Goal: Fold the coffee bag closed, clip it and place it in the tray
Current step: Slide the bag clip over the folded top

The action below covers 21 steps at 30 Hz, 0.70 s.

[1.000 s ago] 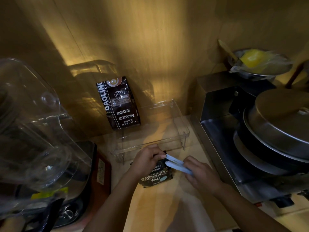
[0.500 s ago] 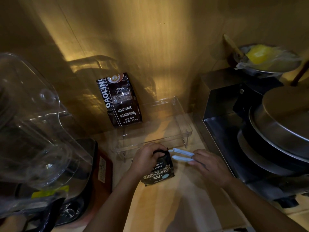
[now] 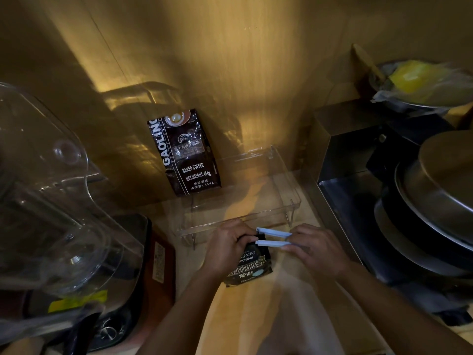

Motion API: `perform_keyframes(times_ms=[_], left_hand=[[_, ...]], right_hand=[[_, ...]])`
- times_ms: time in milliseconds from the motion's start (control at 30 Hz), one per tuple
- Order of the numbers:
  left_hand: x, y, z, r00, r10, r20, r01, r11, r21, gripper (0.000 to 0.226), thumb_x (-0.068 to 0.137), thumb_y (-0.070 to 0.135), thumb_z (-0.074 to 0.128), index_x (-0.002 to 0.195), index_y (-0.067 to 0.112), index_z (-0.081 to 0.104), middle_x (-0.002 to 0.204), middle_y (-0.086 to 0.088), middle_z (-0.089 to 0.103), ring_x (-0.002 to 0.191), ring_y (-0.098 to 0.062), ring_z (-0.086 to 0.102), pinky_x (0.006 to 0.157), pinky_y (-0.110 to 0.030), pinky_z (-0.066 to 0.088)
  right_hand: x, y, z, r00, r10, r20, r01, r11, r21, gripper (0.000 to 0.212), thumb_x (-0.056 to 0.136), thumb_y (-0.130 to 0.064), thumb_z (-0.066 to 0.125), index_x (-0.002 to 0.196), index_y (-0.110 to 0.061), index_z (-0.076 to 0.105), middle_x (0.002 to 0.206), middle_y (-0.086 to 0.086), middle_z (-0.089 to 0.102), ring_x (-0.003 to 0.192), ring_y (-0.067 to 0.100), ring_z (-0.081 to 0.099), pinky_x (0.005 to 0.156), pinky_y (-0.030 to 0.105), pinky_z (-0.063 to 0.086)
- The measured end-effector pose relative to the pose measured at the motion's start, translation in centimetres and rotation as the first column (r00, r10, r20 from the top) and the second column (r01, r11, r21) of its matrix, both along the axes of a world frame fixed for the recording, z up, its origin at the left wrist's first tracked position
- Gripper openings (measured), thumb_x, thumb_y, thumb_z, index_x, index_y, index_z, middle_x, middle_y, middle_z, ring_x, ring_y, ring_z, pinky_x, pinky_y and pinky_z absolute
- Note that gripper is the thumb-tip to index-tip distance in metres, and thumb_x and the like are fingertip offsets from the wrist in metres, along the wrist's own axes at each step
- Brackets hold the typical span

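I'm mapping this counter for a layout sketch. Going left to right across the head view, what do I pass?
Clear blender jug → GAOLING coffee bag → small coffee bag → white clip → right hand → stacked metal pans.

The left hand covers the folded top of the small black printed coffee bag. The right hand hides the hinge end of the pale blue plastic clip. Picture edges cut both forearms.
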<state>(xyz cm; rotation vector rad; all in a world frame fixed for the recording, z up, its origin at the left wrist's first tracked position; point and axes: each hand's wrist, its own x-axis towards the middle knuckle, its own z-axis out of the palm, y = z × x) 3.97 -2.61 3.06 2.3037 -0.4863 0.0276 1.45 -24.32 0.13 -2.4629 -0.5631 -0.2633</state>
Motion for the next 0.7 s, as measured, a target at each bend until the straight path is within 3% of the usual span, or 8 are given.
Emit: perform_keyframes(times_ms=[100, 200, 300, 367, 467, 567, 700], left_hand=[[0.1, 0.0, -0.1, 0.999, 0.003, 0.037, -0.005, 0.999, 0.036, 0.007, 0.076, 0.014, 0.068, 0.082, 0.016, 0.072, 0.083, 0.000, 0.062, 0.082, -0.015, 0.056, 0.071, -0.031, 0.044], [0.5, 0.2, -0.3, 0.999, -0.021, 0.024, 0.020, 0.999, 0.043, 0.007, 0.076, 0.014, 0.068, 0.081, 0.018, 0.071, 0.094, 0.001, 0.062, 0.093, -0.015, 0.055, 0.079, -0.033, 0.044], [0.8, 0.5, -0.4, 0.999, -0.034, -0.031, 0.036, 0.998, 0.050, 0.007, 0.078, 0.016, 0.067, 0.083, 0.020, 0.070, 0.109, 0.003, 0.063, 0.104, -0.012, 0.052, 0.087, -0.029, 0.035], [0.8, 0.3, -0.3, 0.997, -0.062, -0.053, 0.067, 0.994, 0.088, 0.006, 0.081, 0.018, 0.064, 0.084, 0.021, 0.067, 0.104, 0.004, 0.067, 0.099, -0.012, 0.054, 0.086, -0.030, 0.034], [0.6, 0.1, 0.0, 0.992, -0.107, -0.065, 0.116, 0.981, 0.153, 0.004, 0.085, 0.023, 0.058, 0.088, 0.020, 0.061, 0.092, 0.001, 0.070, 0.084, -0.018, 0.059, 0.075, -0.031, 0.038], [0.5, 0.2, 0.2, 0.989, -0.146, -0.039, 0.151, 0.960, 0.235, 0.013, 0.083, 0.029, 0.060, 0.092, 0.020, 0.058, 0.093, 0.000, 0.068, 0.083, -0.019, 0.057, 0.069, -0.027, 0.031], [0.5, 0.2, 0.3, 0.988, -0.134, -0.077, 0.147, 0.969, 0.199, 0.011, 0.083, 0.022, 0.061, 0.093, 0.017, 0.059, 0.094, -0.005, 0.070, 0.085, -0.024, 0.059, 0.074, -0.037, 0.047]], right_hand=[[0.5, 0.7, 0.3, 0.999, 0.050, -0.019, -0.049, 0.999, 0.020, 0.031, 0.082, -0.042, 0.052, 0.095, -0.019, 0.066, 0.075, 0.002, 0.069, 0.066, 0.019, 0.064, 0.055, 0.024, 0.049], [1.3, 1.0, 0.3, 0.990, -0.018, -0.140, 0.028, 0.997, 0.074, 0.044, 0.081, -0.042, 0.061, 0.117, -0.020, 0.050, 0.080, 0.002, 0.067, 0.067, 0.018, 0.062, 0.059, 0.024, 0.044], [1.9, 1.3, 0.2, 0.995, 0.055, -0.089, -0.053, 0.998, 0.023, 0.030, 0.080, -0.034, 0.066, 0.100, -0.013, 0.062, 0.081, 0.006, 0.067, 0.071, 0.022, 0.062, 0.062, 0.030, 0.048], [2.0, 1.6, 0.5, 0.993, 0.086, -0.078, -0.085, 0.996, 0.011, 0.026, 0.079, -0.030, 0.068, 0.097, -0.011, 0.065, 0.083, 0.007, 0.066, 0.071, 0.022, 0.061, 0.063, 0.030, 0.048], [2.3, 2.3, 0.7, 0.991, 0.113, -0.075, -0.112, 0.994, 0.019, 0.026, 0.079, -0.029, 0.068, 0.095, -0.008, 0.065, 0.081, 0.010, 0.062, 0.068, 0.022, 0.058, 0.060, 0.029, 0.044], [2.3, 2.9, 0.9, 0.988, 0.134, -0.074, -0.131, 0.991, 0.040, 0.024, 0.079, -0.027, 0.068, 0.090, -0.005, 0.064, 0.079, 0.011, 0.060, 0.065, 0.023, 0.056, 0.057, 0.032, 0.044], [2.3, 3.1, 1.0, 0.986, 0.112, -0.122, -0.104, 0.992, 0.076, 0.025, 0.078, -0.029, 0.069, 0.088, -0.008, 0.064, 0.079, 0.006, 0.060, 0.066, 0.017, 0.055, 0.057, 0.032, 0.044]])
